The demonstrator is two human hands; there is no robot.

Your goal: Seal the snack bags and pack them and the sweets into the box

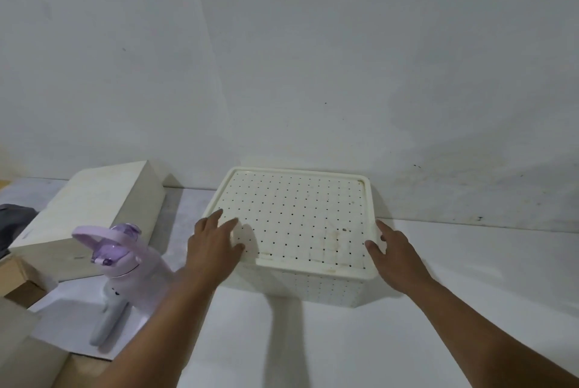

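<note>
Box (300, 287): cream, perforated, lid (297, 218) on, centre of white worktop (344, 340) against wall. Left hand (214, 249): fingers spread flat on lid at 9 o'clock, gripping nothing. Right hand (393, 257): fingers open against lid rim at 3 o'clock. Lilac bottle (125, 265): at 9 o'clock, well apart.

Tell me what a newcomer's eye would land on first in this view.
First, the cream box with its perforated lid on, standing in the middle of the white table against the wall. Next, the two bare hands on it: the left hand lies on the lid's near left corner, the right hand at its right edge. Then the lilac handheld device to the left of the box.
</note>
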